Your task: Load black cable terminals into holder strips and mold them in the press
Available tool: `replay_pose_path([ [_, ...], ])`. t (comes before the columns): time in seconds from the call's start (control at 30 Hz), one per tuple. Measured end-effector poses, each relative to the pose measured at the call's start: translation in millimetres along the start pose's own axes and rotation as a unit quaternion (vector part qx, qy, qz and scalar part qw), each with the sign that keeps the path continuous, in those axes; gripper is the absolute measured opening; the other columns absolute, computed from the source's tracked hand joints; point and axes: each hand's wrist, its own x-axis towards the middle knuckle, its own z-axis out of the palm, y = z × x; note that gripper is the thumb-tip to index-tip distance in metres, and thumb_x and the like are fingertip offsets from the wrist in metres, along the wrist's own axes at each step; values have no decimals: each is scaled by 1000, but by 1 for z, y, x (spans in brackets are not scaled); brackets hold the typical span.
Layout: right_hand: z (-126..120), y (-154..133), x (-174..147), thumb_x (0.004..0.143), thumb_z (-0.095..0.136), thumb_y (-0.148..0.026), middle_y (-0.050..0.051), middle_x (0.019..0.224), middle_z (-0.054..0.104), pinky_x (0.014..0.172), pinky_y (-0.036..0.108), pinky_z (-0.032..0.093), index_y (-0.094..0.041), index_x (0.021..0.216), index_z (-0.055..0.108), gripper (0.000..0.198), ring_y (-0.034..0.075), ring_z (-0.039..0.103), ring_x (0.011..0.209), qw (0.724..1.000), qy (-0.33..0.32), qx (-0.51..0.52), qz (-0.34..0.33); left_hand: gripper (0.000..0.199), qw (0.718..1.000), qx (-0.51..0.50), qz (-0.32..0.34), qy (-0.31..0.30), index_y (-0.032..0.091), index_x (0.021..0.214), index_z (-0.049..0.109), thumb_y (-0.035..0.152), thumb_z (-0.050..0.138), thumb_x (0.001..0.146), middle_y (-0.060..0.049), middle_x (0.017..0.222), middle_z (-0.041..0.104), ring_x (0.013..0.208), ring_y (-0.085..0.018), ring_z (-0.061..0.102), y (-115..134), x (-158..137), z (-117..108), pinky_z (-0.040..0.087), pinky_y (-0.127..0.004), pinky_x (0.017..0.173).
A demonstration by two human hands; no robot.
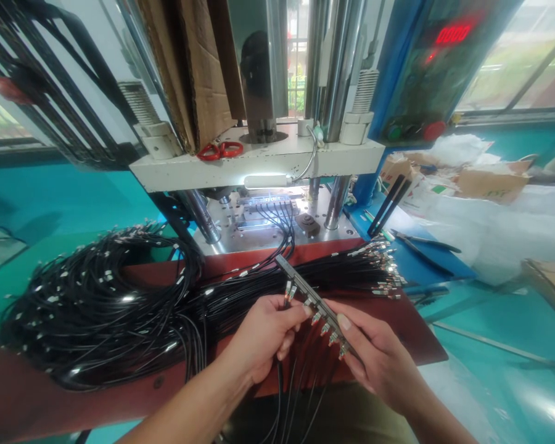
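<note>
My right hand grips a dark metal bar-shaped fixture, held at a slant over the front of the red-brown table. Several cable ends with small metal connectors sit in a row along its lower edge, their black wires hanging down. My left hand is closed on black cables; two metal connector ends stick up above its fingers beside the bar. Behind the hands lies a long bundle of black cables with bare connector ends at the right.
A press with a white plate stands ahead; a lit fixture with cables rests on its metal bed. Red-handled scissors lie on the plate. A coiled cable heap fills the left. Tweezers rest on a blue surface at right.
</note>
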Motion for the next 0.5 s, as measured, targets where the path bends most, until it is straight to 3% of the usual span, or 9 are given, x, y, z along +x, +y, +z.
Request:
replay_pose_path([
  [0.1,0,-2,-1,84,57,-53,7,98,67,33,14,27,-27,131,56,53,9,50,54,1000,-4,-17,-6,21,1000,-4,-6,-8,14,67,55,30,68,73,7,52,46,31,-1,27,1,2,-2,19,-16,29],
  [0.17,0,-3,-1,86,56,-52,8,105,66,38,15,36,-27,129,58,50,14,58,70,999,-11,-38,-26,19,1000,-9,-7,-11,13,70,57,28,69,72,8,51,45,31,0,26,2,3,-3,17,-16,29],
  [0.23,0,-4,-2,86,55,-51,9,114,63,52,18,48,-26,126,60,47,19,60,88,997,-17,-58,-53,17,1000,-10,-4,-11,12,73,60,27,69,73,8,52,46,31,0,25,1,3,-3,17,-16,29],
  [0.3,0,-4,-1,86,55,-51,9,117,62,63,22,52,-25,125,61,47,21,58,98,997,-13,-55,-61,18,1000,-13,4,-15,11,76,61,27,69,74,6,55,49,34,-1,33,1,3,-4,25,-16,32],
  [0.33,0,-4,-1,86,55,-51,9,115,63,62,21,51,-25,126,60,48,21,59,96,998,-10,-43,-51,18,1000,-19,10,-15,11,78,63,27,69,74,4,59,53,38,-3,40,1,2,-5,33,-16,36],
  [0.4,0,-2,-1,86,56,-52,8,103,66,45,16,44,-24,129,58,51,15,60,75,1000,1,-15,-28,21,999,-39,28,-10,10,82,64,28,71,74,-1,70,59,54,-7,53,3,-1,-7,46,-20,52],
  [0.5,1,0,0,84,56,-55,4,74,64,30,14,24,-21,132,54,58,4,37,38,1000,8,-10,-24,23,995,-86,48,22,11,86,65,28,74,73,-1,75,59,65,-9,56,6,-5,-13,49,-22,64],
])
